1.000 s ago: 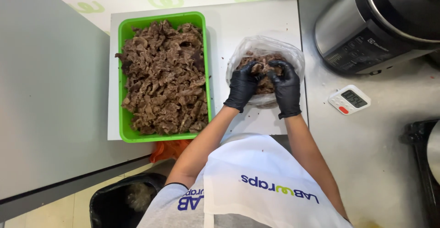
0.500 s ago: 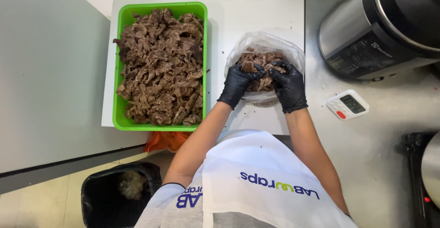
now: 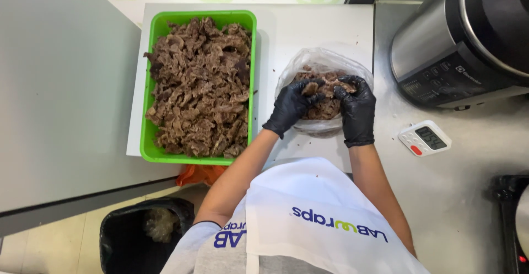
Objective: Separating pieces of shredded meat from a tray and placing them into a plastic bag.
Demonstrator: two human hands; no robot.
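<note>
Compared with half a second earlier, both black-gloved hands stay in the clear plastic bag, and the meat portion inside it looks a little more pressed together; the view itself has only drifted slightly. The left hand curls its fingers around a clump of the meat at the bag's left side. The right hand has its fingers bent over the portion from the right, though whether they truly pinch meat or only the bag's film is hard to tell. The bag sits on the white board, just right of the green tray heaped with shredded brown meat. Bare board lies beyond the bag. To the right, a steel cooker stands close, with a small white timer near the right wrist.
</note>
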